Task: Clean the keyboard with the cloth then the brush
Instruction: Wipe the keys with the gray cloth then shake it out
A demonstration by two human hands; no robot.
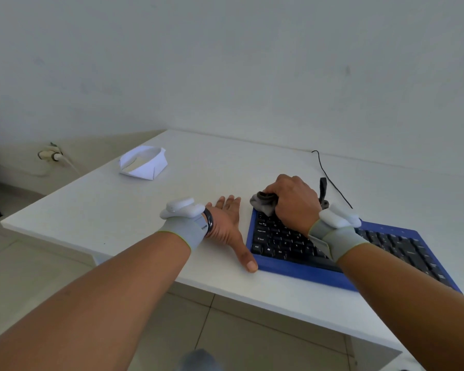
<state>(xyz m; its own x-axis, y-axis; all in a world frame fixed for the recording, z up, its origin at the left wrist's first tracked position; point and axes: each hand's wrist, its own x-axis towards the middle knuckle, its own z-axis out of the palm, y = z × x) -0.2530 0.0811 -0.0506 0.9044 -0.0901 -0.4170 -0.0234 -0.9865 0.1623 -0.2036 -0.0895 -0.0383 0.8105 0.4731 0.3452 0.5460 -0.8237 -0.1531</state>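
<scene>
Right hand (pixel 292 202) clutching cloth (pixel 264 206) over keyboard (pixel 284 245), left hand (pixel 227 226) flat, brush (pixel 323 192) half hidden

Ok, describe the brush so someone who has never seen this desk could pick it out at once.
Start at the blue-framed keyboard on the white table. Just behind its far edge, past the right hand that grips the grey cloth, lies the brush, partly hidden by that hand. It is a short dark stick standing out on the white top, thicker than the thin black cable curving beside it.

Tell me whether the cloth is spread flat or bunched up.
Bunched: the grey cloth is crumpled in the right hand on the keyboard's corner.
</scene>
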